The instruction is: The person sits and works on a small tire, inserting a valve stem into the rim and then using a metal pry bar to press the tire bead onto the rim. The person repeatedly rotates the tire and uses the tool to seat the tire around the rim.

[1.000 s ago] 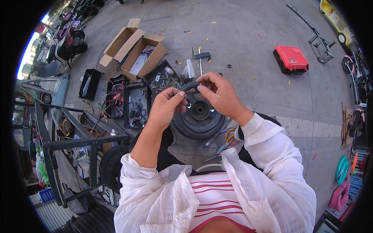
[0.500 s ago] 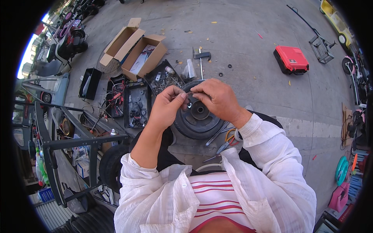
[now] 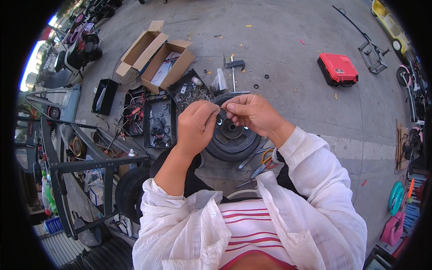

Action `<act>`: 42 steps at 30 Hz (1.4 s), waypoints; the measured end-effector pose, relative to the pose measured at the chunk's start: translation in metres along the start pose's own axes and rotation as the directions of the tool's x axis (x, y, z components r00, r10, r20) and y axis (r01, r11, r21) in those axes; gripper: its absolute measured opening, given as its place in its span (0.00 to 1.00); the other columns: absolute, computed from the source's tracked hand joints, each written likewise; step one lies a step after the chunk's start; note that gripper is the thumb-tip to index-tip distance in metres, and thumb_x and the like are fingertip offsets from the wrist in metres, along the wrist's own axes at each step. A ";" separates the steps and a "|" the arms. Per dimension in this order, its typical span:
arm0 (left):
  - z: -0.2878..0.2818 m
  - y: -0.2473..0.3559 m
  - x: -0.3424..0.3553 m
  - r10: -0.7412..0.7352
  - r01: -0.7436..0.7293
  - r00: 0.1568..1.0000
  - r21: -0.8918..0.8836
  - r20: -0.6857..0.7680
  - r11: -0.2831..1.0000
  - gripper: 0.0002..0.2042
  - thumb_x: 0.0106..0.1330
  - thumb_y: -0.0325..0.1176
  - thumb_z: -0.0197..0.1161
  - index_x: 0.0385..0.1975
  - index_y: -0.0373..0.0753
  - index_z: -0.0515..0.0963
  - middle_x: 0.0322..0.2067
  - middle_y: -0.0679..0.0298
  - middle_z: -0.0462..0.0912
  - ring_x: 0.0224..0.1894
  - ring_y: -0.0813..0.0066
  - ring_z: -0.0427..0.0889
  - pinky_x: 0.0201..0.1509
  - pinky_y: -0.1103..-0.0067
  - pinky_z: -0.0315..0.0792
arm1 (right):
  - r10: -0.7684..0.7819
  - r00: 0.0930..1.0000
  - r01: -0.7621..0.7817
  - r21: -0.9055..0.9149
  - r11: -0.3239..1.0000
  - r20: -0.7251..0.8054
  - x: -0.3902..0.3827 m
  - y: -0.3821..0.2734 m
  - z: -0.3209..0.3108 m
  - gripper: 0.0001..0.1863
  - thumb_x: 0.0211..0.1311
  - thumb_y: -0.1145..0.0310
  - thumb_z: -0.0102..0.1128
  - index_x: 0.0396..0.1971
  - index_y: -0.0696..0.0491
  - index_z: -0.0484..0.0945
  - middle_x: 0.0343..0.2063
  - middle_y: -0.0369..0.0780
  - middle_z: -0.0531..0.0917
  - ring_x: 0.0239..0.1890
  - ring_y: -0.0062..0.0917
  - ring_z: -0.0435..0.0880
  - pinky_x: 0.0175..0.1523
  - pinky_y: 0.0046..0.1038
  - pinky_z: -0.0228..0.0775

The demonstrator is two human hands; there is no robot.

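Observation:
Over a black wheel lying flat between my knees, both hands meet fingertip to fingertip. My left hand is closed in a pinch, its thumb against the forefinger. My right hand pinches with thumb and forefinger, the other fingers curled beneath. A tiny thin piece shows between the two pinches, too small to name. Below the hands, the wheel's round hub is in plain sight. On the ground at the wheel's near right side rest orange-handled pliers and other long tools.
Beyond my left hand stand a black tray of small parts, a tray of loose hardware and an open cardboard box. A black metal frame rises at left. Far right sits a red case.
My left hand has rolled over so its back faces up more. My right hand has turned, showing its curled fingers. The fingertips stay together above the wheel.

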State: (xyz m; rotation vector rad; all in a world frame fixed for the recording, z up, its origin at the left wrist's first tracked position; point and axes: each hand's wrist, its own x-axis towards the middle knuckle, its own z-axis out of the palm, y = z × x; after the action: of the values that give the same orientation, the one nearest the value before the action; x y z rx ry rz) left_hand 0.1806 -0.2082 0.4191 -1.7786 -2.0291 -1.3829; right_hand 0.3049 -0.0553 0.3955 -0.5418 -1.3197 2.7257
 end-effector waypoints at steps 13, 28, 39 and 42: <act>0.007 -0.005 -0.004 -0.274 0.291 0.952 -0.129 0.140 0.948 0.04 0.61 0.24 0.63 0.34 0.33 0.79 0.30 0.61 0.82 0.33 0.68 0.81 0.37 0.77 0.74 | -0.280 0.954 0.222 -0.371 0.902 -0.111 -0.003 -0.005 0.003 0.07 0.63 0.71 0.61 0.35 0.60 0.83 0.26 0.36 0.83 0.29 0.15 0.78 0.35 0.18 0.72; 0.007 -0.022 -0.009 -0.603 0.766 0.613 -0.571 0.510 0.296 0.08 0.66 0.30 0.63 0.39 0.32 0.80 0.32 0.68 0.81 0.35 0.83 0.76 0.42 0.85 0.70 | -0.662 0.726 0.489 -0.816 0.309 0.184 -0.008 0.005 0.007 0.13 0.57 0.75 0.63 0.44 0.54 0.81 0.33 0.40 0.83 0.33 0.27 0.82 0.38 0.27 0.72; 0.001 -0.023 -0.015 -0.509 0.773 0.626 -0.554 0.591 0.307 0.07 0.66 0.29 0.63 0.38 0.33 0.79 0.34 0.70 0.79 0.37 0.85 0.75 0.43 0.85 0.69 | -0.658 0.631 0.541 -0.841 -0.005 0.411 -0.007 0.002 0.012 0.03 0.56 0.73 0.62 0.31 0.53 0.80 0.29 0.40 0.81 0.33 0.37 0.80 0.38 0.34 0.71; 0.004 -0.026 -0.017 -0.514 0.760 0.647 -0.528 0.563 0.378 0.06 0.66 0.28 0.63 0.38 0.33 0.78 0.32 0.71 0.79 0.35 0.86 0.74 0.40 0.86 0.69 | -0.624 0.666 0.524 -0.852 0.003 0.407 -0.009 0.000 0.016 0.03 0.56 0.73 0.61 0.31 0.54 0.79 0.28 0.41 0.81 0.32 0.38 0.80 0.37 0.35 0.71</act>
State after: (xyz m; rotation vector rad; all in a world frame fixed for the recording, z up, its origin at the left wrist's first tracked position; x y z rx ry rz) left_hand 0.1664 -0.2151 0.3925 -1.4400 -2.8047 -2.6515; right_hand 0.3077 -0.0693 0.4074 -0.0202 -2.3484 0.9495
